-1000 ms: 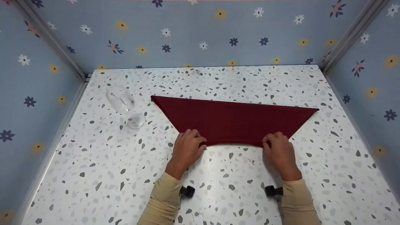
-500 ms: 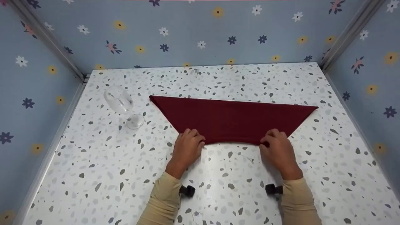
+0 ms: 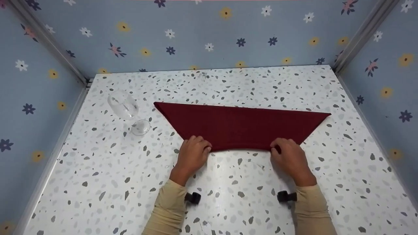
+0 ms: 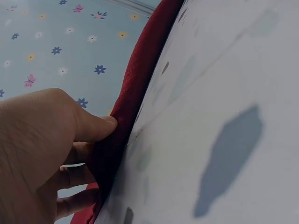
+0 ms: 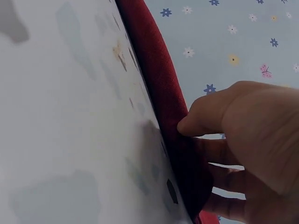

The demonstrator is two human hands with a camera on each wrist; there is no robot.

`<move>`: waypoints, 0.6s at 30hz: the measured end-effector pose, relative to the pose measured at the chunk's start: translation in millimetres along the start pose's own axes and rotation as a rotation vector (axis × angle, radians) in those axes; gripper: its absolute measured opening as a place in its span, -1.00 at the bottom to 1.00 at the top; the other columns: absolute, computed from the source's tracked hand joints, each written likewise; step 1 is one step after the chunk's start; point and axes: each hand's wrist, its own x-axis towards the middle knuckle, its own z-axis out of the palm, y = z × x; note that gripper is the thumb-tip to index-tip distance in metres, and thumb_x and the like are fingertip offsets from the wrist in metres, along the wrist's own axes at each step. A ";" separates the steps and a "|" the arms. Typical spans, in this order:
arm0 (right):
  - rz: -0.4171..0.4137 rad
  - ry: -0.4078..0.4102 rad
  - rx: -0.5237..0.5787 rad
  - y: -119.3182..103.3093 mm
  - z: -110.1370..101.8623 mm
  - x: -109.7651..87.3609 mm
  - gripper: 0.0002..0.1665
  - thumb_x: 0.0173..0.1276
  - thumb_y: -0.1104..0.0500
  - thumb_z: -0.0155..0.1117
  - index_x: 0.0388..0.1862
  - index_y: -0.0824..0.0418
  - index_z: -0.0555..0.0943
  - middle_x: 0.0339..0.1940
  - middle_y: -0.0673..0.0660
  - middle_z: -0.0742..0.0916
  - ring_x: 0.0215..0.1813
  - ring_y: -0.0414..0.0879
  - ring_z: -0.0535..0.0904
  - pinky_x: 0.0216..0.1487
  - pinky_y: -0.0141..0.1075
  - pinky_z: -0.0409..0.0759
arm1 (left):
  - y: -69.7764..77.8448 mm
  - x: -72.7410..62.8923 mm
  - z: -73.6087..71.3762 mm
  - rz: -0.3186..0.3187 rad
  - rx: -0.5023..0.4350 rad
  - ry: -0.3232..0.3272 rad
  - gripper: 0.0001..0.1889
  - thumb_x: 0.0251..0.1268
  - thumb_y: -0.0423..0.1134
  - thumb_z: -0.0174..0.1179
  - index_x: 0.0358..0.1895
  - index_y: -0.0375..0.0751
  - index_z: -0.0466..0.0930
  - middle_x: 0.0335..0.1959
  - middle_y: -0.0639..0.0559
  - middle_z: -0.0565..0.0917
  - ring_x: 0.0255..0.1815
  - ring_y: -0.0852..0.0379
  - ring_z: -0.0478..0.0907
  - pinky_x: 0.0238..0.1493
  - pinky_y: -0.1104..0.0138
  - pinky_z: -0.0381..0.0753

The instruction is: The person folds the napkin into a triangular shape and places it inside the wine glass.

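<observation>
A dark red cloth (image 3: 243, 125), folded into a trapezoid with its long side away from me, lies on the speckled table. My left hand (image 3: 193, 155) holds the near left corner; in the left wrist view the thumb (image 4: 100, 128) presses the rolled edge of the cloth (image 4: 140, 70) with the other fingers behind it. At the near right corner my right hand (image 3: 290, 160) pinches the same edge. The right wrist view shows that thumb (image 5: 196, 122) on the thick fold of the cloth (image 5: 156, 60), fingers curled around its far side.
A clear stemmed glass (image 3: 123, 105) lies on its side left of the cloth, its round foot (image 3: 140, 127) toward me. Blue flowered panels (image 3: 192, 36) wall the white speckled table (image 3: 107, 182) at the back and both sides. A black wrist mount (image 3: 287, 196) sits at each sleeve.
Both hands keep their hold on the near edge. The cloth and left hand have shifted slightly left in the view, along with a small drift of the whole scene.
</observation>
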 end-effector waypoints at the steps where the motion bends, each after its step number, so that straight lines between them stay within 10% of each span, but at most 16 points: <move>1: 0.009 -0.013 0.009 0.2 0.0 -0.2 -0.88 0.35 0.23 0.27 -0.17 0.19 0.68 -0.19 0.12 0.74 -0.15 0.06 0.56 -0.16 -0.01 0.53 | 0.0 -0.5 0.0 -0.006 -0.001 -0.003 -0.88 0.38 -0.22 0.26 -0.20 -0.08 0.78 -0.28 0.07 0.66 -0.19 0.01 0.52 -0.13 0.13 0.49; 18: 0.118 0.012 0.078 -1.1 4.3 3.3 -0.81 0.37 0.24 0.21 -0.12 0.14 0.73 -0.27 0.11 0.73 -0.20 0.07 0.58 -0.20 -0.03 0.50 | 2.7 1.5 4.5 -0.047 -0.010 0.098 -0.92 0.24 -0.29 0.31 -0.35 -0.01 0.63 -0.46 0.14 0.63 -0.42 0.04 0.54 -0.28 0.11 0.52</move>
